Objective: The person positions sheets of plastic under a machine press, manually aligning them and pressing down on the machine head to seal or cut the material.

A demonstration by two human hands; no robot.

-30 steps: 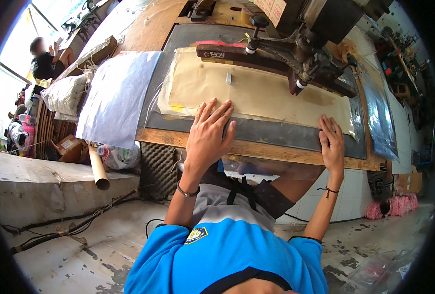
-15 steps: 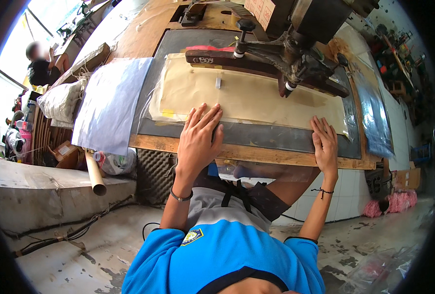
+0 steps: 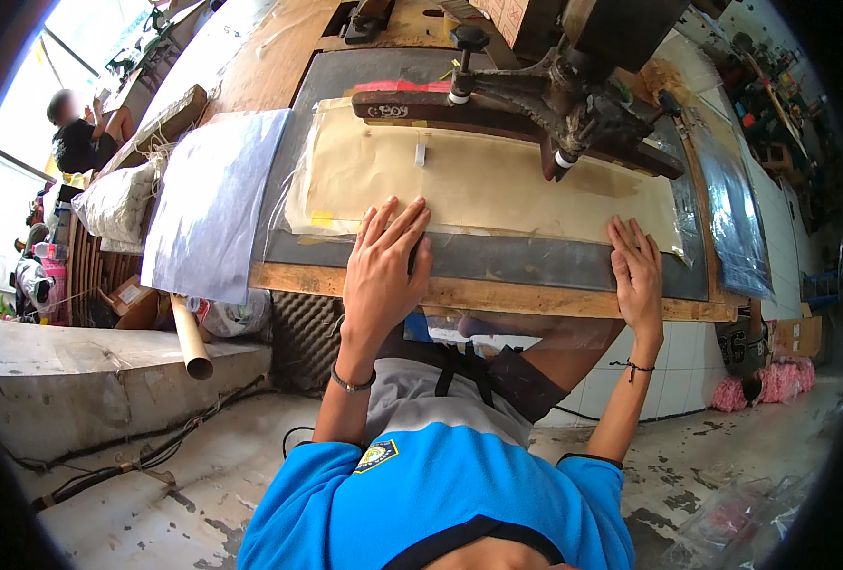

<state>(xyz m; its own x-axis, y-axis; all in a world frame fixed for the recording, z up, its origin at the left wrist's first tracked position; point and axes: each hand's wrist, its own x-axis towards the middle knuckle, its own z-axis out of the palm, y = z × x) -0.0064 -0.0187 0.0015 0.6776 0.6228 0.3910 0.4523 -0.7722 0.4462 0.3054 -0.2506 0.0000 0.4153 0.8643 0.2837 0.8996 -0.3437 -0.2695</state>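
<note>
A long cream sheet point(image 3: 517, 180) lies over clear plastic film on a dark grey mat point(image 3: 498, 269). My left hand point(image 3: 386, 256) rests flat, its fingertips on the sheet's near edge left of the middle and its palm over the mat. Toward the sheet's near right corner lies my right hand point(image 3: 638, 271), fingers stretched out and touching the edge. Neither hand grips anything. A small pale tab point(image 3: 420, 155) stands out on the sheet beyond my left fingertips. Above the sheet's far side hangs a dark bar point(image 3: 507, 136) on a black metal machine arm point(image 3: 536, 90).
Bluish-white sheets point(image 3: 217, 204) overhang the table at left, and clear plastic bags point(image 3: 733, 242) lie at right. The wooden table edge point(image 3: 498, 295) runs before me. Below left are a cardboard tube point(image 3: 191, 337) and a concrete ledge point(image 3: 108, 370). A person point(image 3: 84, 133) sits far left.
My right hand has shifted slightly right along the sheet's near edge. My left hand stays almost where it was. The view has moved a little.
</note>
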